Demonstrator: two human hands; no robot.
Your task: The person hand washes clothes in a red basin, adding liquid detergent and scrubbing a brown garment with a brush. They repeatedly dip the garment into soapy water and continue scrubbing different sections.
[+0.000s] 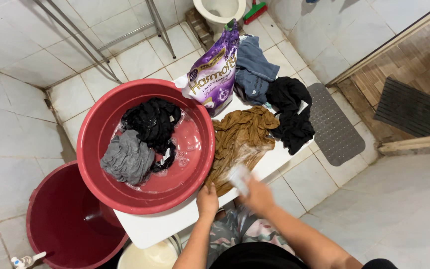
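Observation:
A brown garment (242, 139) lies spread on a white table (150, 226). My left hand (207, 200) pins its near end at the table's front edge. My right hand (257, 194) is blurred with motion over the same end and grips a small whitish object (238, 178), too blurred to tell what it is. To the left stands a red basin (95, 139) of sudsy water with a black garment (150, 122) and a grey garment (125, 157) soaking in it.
A purple detergent pouch (215, 69) stands behind the basin. Blue-grey clothes (252, 69) and black clothes (289, 112) lie at the table's far end. A dark red bucket (58, 224) and a cream pail (148, 256) stand below. Beyond are a grey mat (332, 124), a toilet (220, 10) and a metal rack (100, 40).

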